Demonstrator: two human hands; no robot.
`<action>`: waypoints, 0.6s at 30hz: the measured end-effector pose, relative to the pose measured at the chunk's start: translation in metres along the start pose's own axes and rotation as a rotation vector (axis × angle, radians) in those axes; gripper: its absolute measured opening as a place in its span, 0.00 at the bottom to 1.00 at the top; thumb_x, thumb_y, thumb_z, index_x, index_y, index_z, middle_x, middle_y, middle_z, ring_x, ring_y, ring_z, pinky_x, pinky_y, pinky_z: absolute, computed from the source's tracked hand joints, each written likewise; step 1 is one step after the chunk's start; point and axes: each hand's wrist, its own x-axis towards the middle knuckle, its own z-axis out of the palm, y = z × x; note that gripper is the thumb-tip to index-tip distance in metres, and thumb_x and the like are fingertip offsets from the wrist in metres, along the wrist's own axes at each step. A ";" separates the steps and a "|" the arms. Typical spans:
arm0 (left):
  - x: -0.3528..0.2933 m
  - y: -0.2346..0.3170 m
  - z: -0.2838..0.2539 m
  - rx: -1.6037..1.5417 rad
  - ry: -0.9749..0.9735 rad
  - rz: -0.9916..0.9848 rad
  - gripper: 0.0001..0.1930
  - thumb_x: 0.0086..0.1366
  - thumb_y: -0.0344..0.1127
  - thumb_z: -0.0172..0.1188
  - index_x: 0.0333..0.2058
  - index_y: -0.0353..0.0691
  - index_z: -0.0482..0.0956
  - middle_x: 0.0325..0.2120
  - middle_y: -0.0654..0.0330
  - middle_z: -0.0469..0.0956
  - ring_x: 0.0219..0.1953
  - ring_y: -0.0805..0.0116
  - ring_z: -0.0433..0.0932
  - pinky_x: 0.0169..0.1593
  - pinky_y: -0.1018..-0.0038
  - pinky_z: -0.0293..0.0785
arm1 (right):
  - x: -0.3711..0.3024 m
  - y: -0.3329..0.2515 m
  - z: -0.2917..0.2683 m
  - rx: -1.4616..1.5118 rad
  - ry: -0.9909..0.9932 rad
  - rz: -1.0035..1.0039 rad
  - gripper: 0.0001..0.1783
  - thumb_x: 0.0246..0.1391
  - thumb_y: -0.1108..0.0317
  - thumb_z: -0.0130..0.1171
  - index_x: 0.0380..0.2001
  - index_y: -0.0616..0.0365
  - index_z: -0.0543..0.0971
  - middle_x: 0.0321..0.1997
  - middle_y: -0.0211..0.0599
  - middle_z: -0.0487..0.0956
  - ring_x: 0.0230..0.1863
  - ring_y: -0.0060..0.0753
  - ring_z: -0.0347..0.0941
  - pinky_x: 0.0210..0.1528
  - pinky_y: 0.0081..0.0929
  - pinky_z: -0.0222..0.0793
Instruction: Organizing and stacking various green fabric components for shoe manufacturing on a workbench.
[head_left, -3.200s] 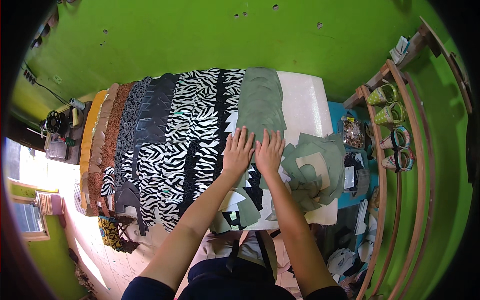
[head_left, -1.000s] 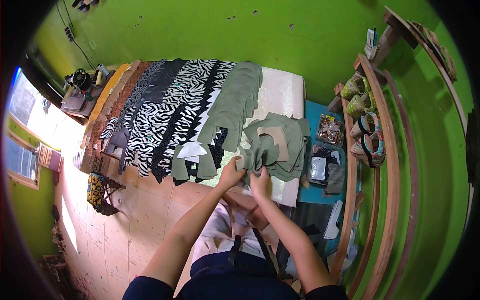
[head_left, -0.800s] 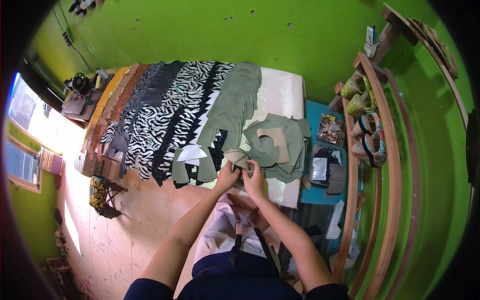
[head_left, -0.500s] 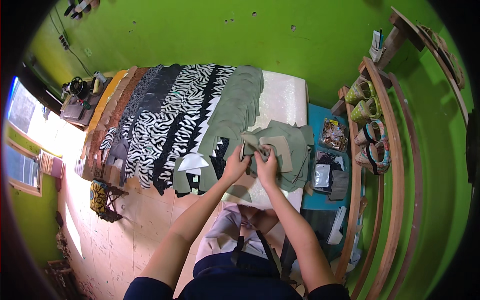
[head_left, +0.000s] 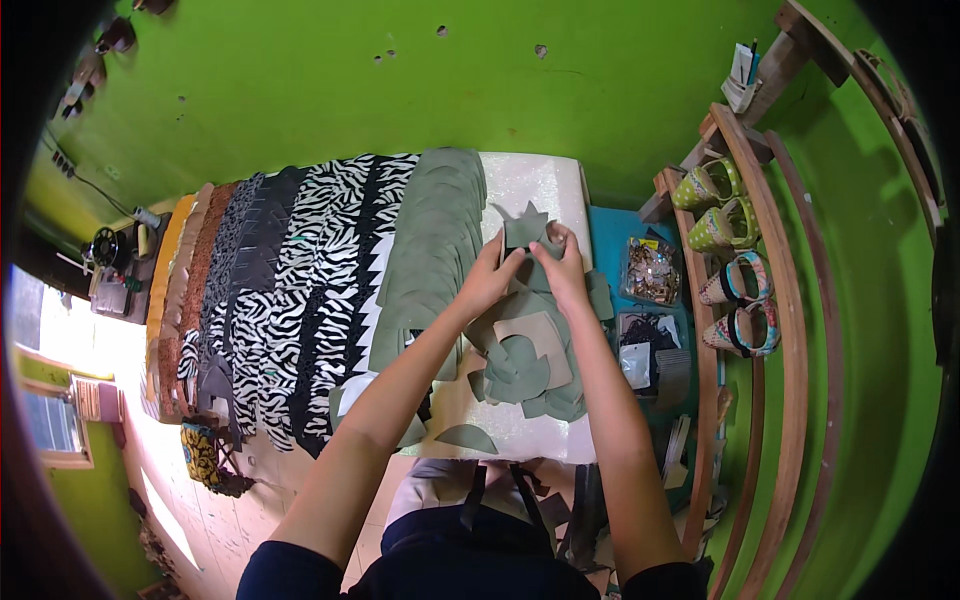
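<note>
Over the far part of the pale, glittery table (head_left: 505, 420), my left hand (head_left: 488, 278) and my right hand (head_left: 562, 268) hold grey-green cut pieces (head_left: 528, 230) of sheet material between them. The thumbs lie on the near edge; pointed tips stick up at the far side. How many pieces are held I cannot tell. Nearer me, between my forearms, is a loose pile of grey-green pieces (head_left: 520, 370) with a beige piece (head_left: 553, 350) among them. A half-round green piece (head_left: 467, 437) lies by the front edge. Left of my hands runs a long overlapping row of green pieces (head_left: 435, 220).
Farther left lie rows of zebra-patterned pieces (head_left: 330, 240), brown pieces (head_left: 203, 290) and orange pieces (head_left: 170, 255). A sewing machine (head_left: 105, 245) stands at the left. On the right are clear plastic boxes (head_left: 652, 270) and a wooden rack (head_left: 790, 300) holding sandals (head_left: 735, 222).
Both hands have moved away from me, past the loose pile, and now hold spiky-edged green pieces. The pile shows more openly, and the view has shifted.
</note>
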 end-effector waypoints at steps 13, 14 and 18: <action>-0.100 -0.038 -0.024 0.640 -0.059 0.317 0.22 0.56 0.37 0.52 0.49 0.37 0.64 0.46 0.47 0.64 0.48 0.50 0.65 0.51 0.65 0.61 | -0.091 -0.007 -0.013 -0.908 -0.536 -0.403 0.17 0.42 0.63 0.58 0.37 0.54 0.72 0.41 0.38 0.68 0.47 0.42 0.62 0.49 0.36 0.57; -0.114 -0.043 -0.025 0.716 -0.128 0.395 0.18 0.54 0.37 0.53 0.44 0.37 0.66 0.40 0.50 0.66 0.42 0.53 0.66 0.45 0.65 0.63 | -0.101 -0.007 -0.015 -0.909 -0.539 -0.405 0.17 0.42 0.63 0.58 0.37 0.54 0.72 0.41 0.38 0.68 0.47 0.42 0.62 0.49 0.36 0.57; -0.155 -0.051 -0.023 0.854 -0.187 0.532 0.11 0.52 0.36 0.54 0.33 0.39 0.69 0.30 0.56 0.68 0.32 0.57 0.68 0.35 0.66 0.64 | -0.131 -0.007 -0.024 -1.059 -0.673 -0.504 0.16 0.39 0.64 0.60 0.35 0.52 0.73 0.36 0.33 0.67 0.44 0.35 0.63 0.45 0.34 0.59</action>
